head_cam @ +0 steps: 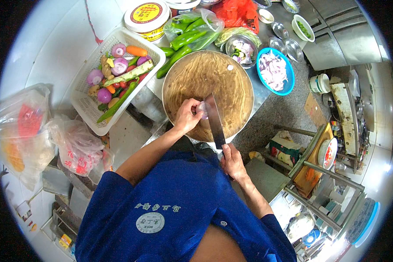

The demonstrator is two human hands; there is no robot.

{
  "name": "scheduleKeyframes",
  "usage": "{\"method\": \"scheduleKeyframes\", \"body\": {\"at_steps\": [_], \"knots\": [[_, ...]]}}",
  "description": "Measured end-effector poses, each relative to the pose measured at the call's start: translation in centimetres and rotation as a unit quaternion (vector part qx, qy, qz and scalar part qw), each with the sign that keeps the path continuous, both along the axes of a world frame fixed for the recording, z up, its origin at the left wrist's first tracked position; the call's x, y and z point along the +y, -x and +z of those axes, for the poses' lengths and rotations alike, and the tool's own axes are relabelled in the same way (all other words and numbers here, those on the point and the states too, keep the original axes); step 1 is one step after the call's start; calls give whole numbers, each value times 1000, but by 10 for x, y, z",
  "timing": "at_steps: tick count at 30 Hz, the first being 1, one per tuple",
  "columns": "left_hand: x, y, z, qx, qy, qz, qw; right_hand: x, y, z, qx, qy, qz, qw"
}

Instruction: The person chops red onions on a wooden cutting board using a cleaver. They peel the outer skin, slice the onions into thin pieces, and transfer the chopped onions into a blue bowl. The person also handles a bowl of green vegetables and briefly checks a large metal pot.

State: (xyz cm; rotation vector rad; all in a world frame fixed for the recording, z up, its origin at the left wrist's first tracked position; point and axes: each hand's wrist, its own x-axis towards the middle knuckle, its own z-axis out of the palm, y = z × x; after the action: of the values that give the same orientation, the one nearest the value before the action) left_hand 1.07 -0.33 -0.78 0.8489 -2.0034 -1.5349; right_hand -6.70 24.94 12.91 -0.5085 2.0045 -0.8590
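A round wooden chopping block (213, 70) with a pale rim stands right before me. My left hand (188, 115) pinches a piece of purple onion (202, 109) on the lower middle of the block. In my right hand (232, 160) is the handle of a cleaver (216, 121). Its broad blade points away from me over the block, close beside the onion; whether the edge touches it I cannot tell. A small white onion scrap (230, 67) lies near the block's far right edge.
Left of the block is a white plastic basket (82, 101) of mixed vegetables. Beyond it are green peppers (188, 39) in a clear bag and a white tub (147, 19). A blue basket (291, 82) of cut onion and a bowl of vegetable pieces (240, 50) stand at the far right.
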Motion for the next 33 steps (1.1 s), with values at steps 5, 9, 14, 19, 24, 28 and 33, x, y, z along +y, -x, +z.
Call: {"method": "scheduleKeyframes", "body": {"at_steps": [5, 9, 14, 19, 24, 28, 33], "knots": [[-1, 0, -7, -6, 39, -14, 999, -56, -6, -80, 141, 116, -13, 983], [9, -10, 47, -10, 217, -51, 975, -61, -1, -65, 76, 16, -26, 997], [-31, 37, 26, -106, 307, -51, 945, -20, 10, -14, 22, 82, -123, 989], [-43, 91, 56, -29, 403, -156, 901, 22, 18, -32, 22, 106, -232, 967], [13, 85, 42, -57, 434, -347, 829, 46, 7, -47, -55, 49, -256, 964], [32, 113, 32, -78, 324, -307, 892, 52, 20, -52, -62, 73, -248, 964], [31, 102, 54, -207, 338, -313, 863, 67, 25, -62, 52, 13, -174, 983]]}}
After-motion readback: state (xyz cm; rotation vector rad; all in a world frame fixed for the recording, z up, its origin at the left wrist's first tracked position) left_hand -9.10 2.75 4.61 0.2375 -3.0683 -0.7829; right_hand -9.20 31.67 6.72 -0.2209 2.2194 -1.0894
